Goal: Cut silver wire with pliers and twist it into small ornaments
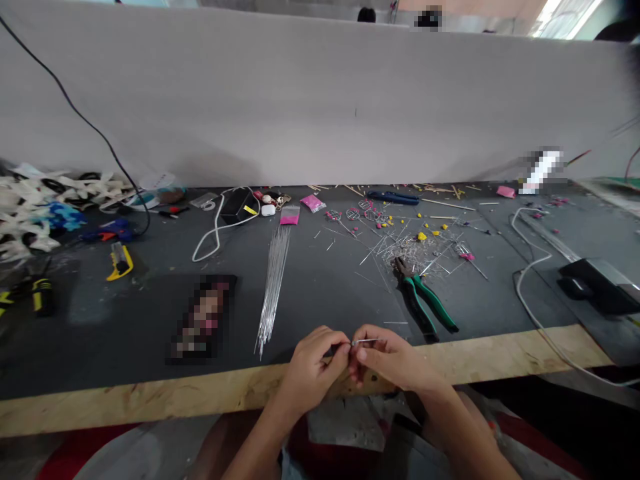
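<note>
My left hand [320, 360] and my right hand [387, 357] meet fingertip to fingertip just above the wooden front edge of the table. Between them is a short piece of thin metal wire [367, 341], pinched by both hands; its far end lies along my right fingers. Green-handled pliers [423, 303] rest on the dark tabletop beyond my right hand, jaws pointing at a heap of cut wire bits [410, 250]. To the left of my hands lies a bundle of long straight wires [274, 287]. Small wire shapes with pink bits [353, 214] sit further back.
A blurred dark rectangle [205, 317] lies left of the wires. Further left are a yellow cutter [120, 261], a blue glue gun [113, 230] and white strips [25, 207]. Pink packets [290, 215] and a blue cutter [393, 198] sit at the back. A white cable [523, 280] runs down the right.
</note>
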Motion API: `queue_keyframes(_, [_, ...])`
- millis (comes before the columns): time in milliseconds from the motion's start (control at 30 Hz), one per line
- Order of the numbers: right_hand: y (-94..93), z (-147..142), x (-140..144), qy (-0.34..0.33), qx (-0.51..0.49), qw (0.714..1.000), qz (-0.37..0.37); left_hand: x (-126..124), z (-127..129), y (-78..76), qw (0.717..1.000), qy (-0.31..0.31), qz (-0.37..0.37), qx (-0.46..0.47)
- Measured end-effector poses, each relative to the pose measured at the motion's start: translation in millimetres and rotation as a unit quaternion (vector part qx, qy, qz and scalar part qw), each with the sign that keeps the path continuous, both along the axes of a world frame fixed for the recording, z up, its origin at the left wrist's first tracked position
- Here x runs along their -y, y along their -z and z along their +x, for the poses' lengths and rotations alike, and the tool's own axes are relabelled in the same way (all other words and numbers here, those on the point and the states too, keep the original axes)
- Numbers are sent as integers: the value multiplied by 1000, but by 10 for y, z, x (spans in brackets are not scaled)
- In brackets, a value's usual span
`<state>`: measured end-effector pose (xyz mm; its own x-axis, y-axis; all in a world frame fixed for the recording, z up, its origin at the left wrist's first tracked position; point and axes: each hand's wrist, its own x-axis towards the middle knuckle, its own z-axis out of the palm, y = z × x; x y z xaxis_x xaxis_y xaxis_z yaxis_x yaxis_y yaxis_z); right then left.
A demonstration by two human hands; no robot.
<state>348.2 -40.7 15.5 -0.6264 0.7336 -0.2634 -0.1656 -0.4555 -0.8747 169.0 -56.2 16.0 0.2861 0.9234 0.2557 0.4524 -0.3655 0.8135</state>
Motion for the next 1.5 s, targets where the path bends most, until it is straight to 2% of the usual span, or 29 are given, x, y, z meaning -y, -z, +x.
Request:
queue_keyframes(67, [18,-66,-13,75,53,994,64,-36,7,13,1000,-21,-5,-3])
queue_keyframes(167, [18,-138,-37,150,165,962,155,-96,19,17,999,-33,8,-17])
queue_keyframes(333, [-16,-167,-64,147,268,930,202,-160,52,42,998,-53,7,-36])
queue_keyframes(567, [-25,-177,-72,143,300,915,230,-177,90,60,996,-67,-30,-42])
queue_keyframes(833, [-36,-186,-31,154,305,898,276,-176,123,97,992,-91,-88,32])
queue_keyframes(1000, [-34,-200,9,157,310,883,316,-174,147,66,979,-110,-141,95])
queue_keyframes(1133, [-63,-207,41,159,302,877,339,-170,142,91,959,-107,-210,157])
queue_keyframes(1267, [-78,-196,54,167,266,883,349,-160,148,197,913,-93,-292,270])
queue_keyframes(1333, [-61,-184,48,175,260,889,335,-152,157,213,903,-89,-300,295])
queue_keyframes(1400, [-26,-175,34,194,259,898,297,-141,163,182,920,-90,-270,268])
queue_keyframes(1500, [36,-181,11,227,228,920,224,-118,160,101,967,-99,-167,166])
